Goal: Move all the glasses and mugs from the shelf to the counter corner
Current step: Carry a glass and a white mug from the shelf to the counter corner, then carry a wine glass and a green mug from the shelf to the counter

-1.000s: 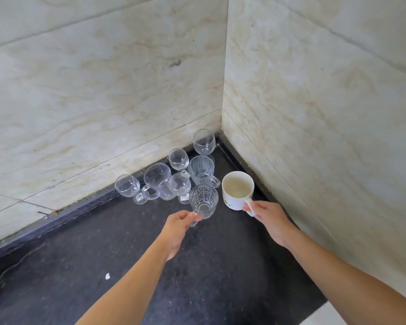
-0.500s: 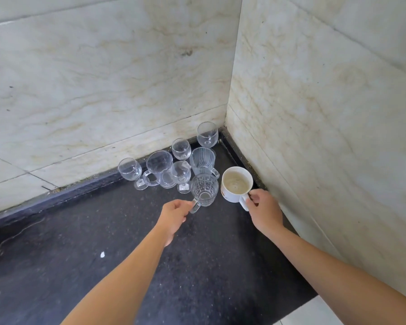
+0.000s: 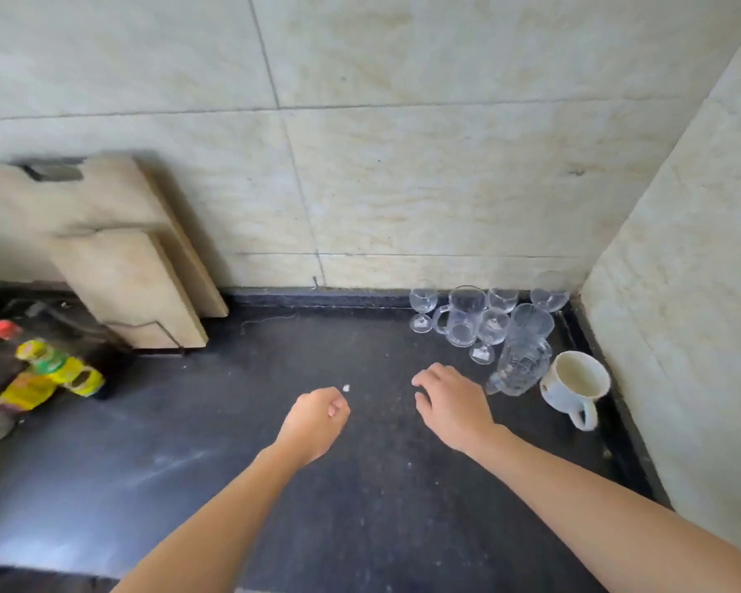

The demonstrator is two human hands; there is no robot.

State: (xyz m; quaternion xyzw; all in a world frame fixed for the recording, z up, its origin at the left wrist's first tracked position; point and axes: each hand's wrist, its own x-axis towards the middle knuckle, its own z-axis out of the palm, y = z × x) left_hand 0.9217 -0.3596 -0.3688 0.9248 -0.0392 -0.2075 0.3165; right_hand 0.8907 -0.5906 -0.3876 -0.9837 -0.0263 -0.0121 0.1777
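Observation:
Several clear glasses stand grouped in the counter corner at the right: a stemmed glass (image 3: 422, 306), a handled glass mug (image 3: 463, 314) and a patterned glass mug (image 3: 520, 368) at the front. Right of them a white mug (image 3: 576, 385) sits with its handle toward me. My left hand (image 3: 315, 419) hovers over the dark counter (image 3: 189, 442), fingers curled, holding nothing. My right hand (image 3: 452, 404) is left of the patterned mug, fingers apart and empty. Neither hand touches a glass.
Wooden cutting boards (image 3: 120, 258) lean on the tiled wall at the left. A yellow-labelled bottle (image 3: 48, 374) lies at the far left among dark bottles. A small white crumb (image 3: 346, 387) lies on the counter by my left hand.
Both hands have let go: the left off the patterned glass mug, the right off the white mug. They have drawn back to the left, and my view has swung left.

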